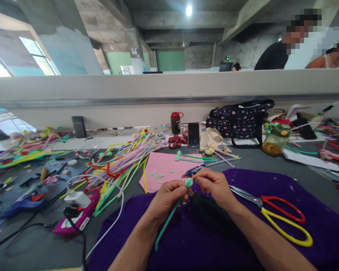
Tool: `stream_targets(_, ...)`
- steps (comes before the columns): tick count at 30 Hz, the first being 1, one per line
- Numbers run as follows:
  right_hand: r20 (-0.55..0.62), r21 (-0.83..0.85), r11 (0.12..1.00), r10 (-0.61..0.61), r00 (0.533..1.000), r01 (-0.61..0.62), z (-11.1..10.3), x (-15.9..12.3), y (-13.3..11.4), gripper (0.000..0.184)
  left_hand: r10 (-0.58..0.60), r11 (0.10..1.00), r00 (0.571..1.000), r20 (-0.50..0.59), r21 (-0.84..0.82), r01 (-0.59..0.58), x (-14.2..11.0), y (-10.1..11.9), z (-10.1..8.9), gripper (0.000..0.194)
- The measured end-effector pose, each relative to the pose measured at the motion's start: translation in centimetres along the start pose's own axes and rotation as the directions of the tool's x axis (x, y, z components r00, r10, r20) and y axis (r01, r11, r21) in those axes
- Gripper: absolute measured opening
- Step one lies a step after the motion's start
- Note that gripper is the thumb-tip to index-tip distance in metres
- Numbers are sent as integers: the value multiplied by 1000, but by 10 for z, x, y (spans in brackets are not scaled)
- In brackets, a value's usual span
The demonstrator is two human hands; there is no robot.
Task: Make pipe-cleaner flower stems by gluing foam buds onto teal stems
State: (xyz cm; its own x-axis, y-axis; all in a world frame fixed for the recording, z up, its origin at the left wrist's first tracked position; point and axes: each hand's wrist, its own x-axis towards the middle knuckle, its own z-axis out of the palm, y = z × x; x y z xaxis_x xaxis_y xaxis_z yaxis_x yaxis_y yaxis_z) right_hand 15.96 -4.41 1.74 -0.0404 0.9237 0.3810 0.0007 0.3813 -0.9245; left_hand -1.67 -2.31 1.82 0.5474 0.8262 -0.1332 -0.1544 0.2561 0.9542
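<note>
My left hand [166, 197] is closed around a teal pipe cleaner [167, 222] that slants down toward me. Its top end is a small fluffy teal ball [189, 182]. My right hand [214, 186] pinches that ball from the right side, fingers pressed together. Both hands hover over a purple cloth [203, 233] on the grey table. A blue tool [192, 171] lies just beyond my fingers, partly hidden.
Scissors with red and yellow handles [282, 220] lie on the cloth at right. A pink sheet [164, 169] and a heap of coloured pipe cleaners [121, 162] lie ahead left. Blue glue gun [25, 203], phone [193, 134], spotted bag [240, 118], bottle [275, 140]. Two people sit beyond the partition.
</note>
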Motion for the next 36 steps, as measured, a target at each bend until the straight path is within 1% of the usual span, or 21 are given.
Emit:
stream_targets(3, 52, 20, 1000, 16, 999, -17, 0, -1, 0, 21, 2, 1000, 1000, 11, 20, -2, 0, -2, -1, 22)
stream_targets(6, 114, -3, 1000, -11, 993, 11, 0, -1, 0, 29, 5, 999, 1000, 14, 43, -5, 0, -4, -2, 21)
stream_targets(10, 141, -46, 999, -14, 990, 21, 2, -1, 0, 28, -4, 997, 999, 36, 77, 1, 0, -3, -1, 23)
stream_targets(12, 135, -35, 999, -1, 991, 6, 2, -1, -1, 28, -8, 997, 999, 38, 75, 5, 1, -2, -1, 23)
stream_targets(14, 111, 14, 999, 29, 993, -31, 2, 0, -1, 29, 0, 999, 1000, 20, 32, 0, 1, -2, 0, 23)
stream_targets(16, 69, 76, 993, 81, 994, -86, 2, 0, 0, 29, 6, 999, 1000, -17, -46, -7, 1, -1, 0, 22)
stream_targets(18, 47, 114, 985, 129, 991, -133, 3, 0, 2, 28, -8, 994, 999, -38, -109, 3, 2, -2, 0, 22)
stream_targets(21, 102, 126, 982, 132, 986, -144, 6, -1, 6, 30, -33, 991, 999, -1, -131, 32, 2, -3, -1, 22)
stream_targets(23, 131, 114, 988, 85, 988, -100, 8, -2, 8, 36, -28, 991, 999, 24, -133, 31, 3, -3, 0, 21)
stream_targets(26, 85, 22, 999, -41, 996, 39, 8, -3, 10, 42, -51, 992, 999, 13, -113, 52, 4, -2, 0, 21)
stream_targets(28, 60, -64, 990, -125, 990, 129, 7, -2, 9, 42, -74, 995, 997, -3, -67, 74, 4, -3, 0, 20)
stream_targets(30, 64, -128, 973, -185, 981, 192, 6, -1, 8, 41, -77, 997, 997, 1, -28, 77, 5, -3, -1, 21)
stream_targets(33, 104, -177, 953, -232, 967, 248, 5, 0, 5, 37, -76, 997, 997, 13, 1, 76, 6, -4, -2, 22)
stream_targets(36, 134, -194, 944, -242, 961, 265, 5, 0, 3, 35, -82, 997, 997, 9, 11, 82, 6, -5, -3, 23)
